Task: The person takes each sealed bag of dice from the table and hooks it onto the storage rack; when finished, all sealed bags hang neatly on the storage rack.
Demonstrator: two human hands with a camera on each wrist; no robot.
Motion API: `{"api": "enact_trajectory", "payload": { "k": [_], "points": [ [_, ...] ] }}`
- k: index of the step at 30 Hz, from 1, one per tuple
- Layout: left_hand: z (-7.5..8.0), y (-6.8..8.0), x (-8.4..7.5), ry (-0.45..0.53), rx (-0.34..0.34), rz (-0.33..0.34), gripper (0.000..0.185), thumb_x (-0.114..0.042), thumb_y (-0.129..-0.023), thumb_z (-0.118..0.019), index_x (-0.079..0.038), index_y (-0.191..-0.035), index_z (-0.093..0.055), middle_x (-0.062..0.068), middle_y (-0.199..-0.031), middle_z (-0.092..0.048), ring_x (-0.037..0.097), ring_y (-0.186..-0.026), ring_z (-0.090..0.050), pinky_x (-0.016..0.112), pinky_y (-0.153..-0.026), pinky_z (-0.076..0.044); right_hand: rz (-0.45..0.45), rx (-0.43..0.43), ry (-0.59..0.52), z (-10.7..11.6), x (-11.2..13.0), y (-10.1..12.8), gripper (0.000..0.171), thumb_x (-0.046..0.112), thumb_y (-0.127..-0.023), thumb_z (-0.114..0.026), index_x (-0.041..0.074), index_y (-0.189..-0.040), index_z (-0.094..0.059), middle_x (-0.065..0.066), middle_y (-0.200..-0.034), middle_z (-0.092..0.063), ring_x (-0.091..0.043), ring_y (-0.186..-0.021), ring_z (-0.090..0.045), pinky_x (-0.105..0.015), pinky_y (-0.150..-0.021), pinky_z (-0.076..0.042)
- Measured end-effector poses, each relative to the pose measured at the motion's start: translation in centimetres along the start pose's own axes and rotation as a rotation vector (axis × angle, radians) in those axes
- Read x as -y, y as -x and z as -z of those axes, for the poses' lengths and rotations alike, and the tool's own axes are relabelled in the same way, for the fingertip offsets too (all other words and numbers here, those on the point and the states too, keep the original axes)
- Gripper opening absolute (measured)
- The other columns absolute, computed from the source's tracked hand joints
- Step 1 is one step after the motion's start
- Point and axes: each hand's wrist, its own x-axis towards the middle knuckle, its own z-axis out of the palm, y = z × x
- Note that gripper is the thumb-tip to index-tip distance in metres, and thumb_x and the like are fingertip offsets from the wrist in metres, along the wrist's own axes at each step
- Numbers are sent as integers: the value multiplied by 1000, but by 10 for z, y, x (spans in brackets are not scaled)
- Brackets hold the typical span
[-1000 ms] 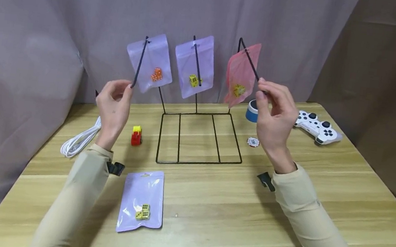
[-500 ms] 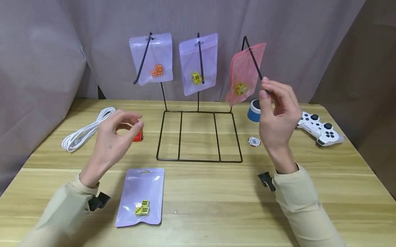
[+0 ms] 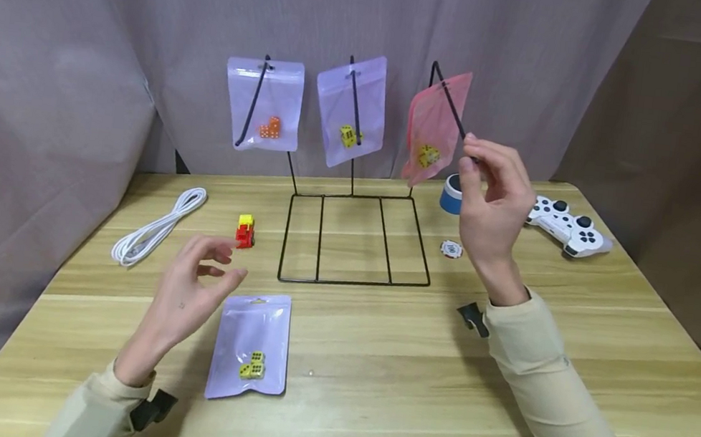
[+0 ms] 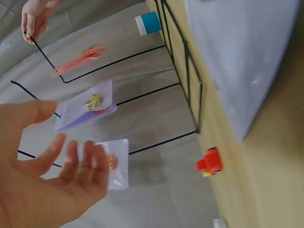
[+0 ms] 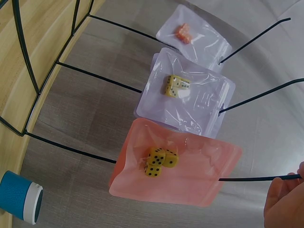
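Observation:
My right hand (image 3: 497, 206) pinches the tip of the right hook of a black wire rack (image 3: 352, 284). From that hook hangs a pink pouch (image 3: 436, 131) with yellow dice. Purple pouches hang on the other two hooks: the middle pouch (image 3: 350, 107) holds yellow dice, the left pouch (image 3: 273, 98) orange dice. My left hand (image 3: 186, 293) is in the air with nothing in it, its fingers loosely bent and thumb apart. Beside it, a purple pouch (image 3: 253, 330) with yellow dice lies flat on the table. The left wrist view shows the left hand (image 4: 57, 175) holding nothing.
A red and yellow toy car (image 3: 246, 232) and a coiled white cable (image 3: 157, 229) sit at the left. On the right are a poker chip (image 3: 451, 249), a blue and white cylinder (image 3: 452, 195) and a white game controller (image 3: 570, 229). A grey curtain (image 3: 374, 12) hangs behind.
My left hand has let go of the left hook's tip and come down toward the flat purple pouch. The left hanging pouch has swung a little. My right hand keeps its pinch on the right hook.

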Motion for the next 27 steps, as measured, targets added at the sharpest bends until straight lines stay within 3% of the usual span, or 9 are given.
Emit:
{"api": "enact_trajectory", "payload": {
  "k": [5, 17, 27],
  "points": [
    [2, 21, 6, -32, 101, 98, 45, 4, -77, -74, 0, -118, -56, 11, -113, -54, 24, -97, -55, 37, -78, -55, -2, -3, -14, -2, 0, 0, 12, -20, -84, -55, -20, -95, -59, -19, -100, -62, -31, -102, -60, -42, -93, -49],
    [-4, 51, 17, -28, 171, 184, 48, 11, -70, -76, 4, -112, -54, 20, -108, -53, 34, -96, -56, 42, -76, -54, 5, -23, -32, -2, -1, 0, 10, -18, -84, -56, -20, -93, -60, -20, -99, -62, -31, -100, -60, -41, -91, -50],
    [5, 67, 21, -127, 437, 375, 59, -7, -78, -77, -2, -128, -45, 20, -120, -46, 35, -108, -50, 50, -91, -46, 4, -18, -19, -1, -1, 1, 11, -18, -84, -56, -19, -94, -60, -19, -99, -63, -30, -100, -60, -40, -91, -51]
  ]
}}
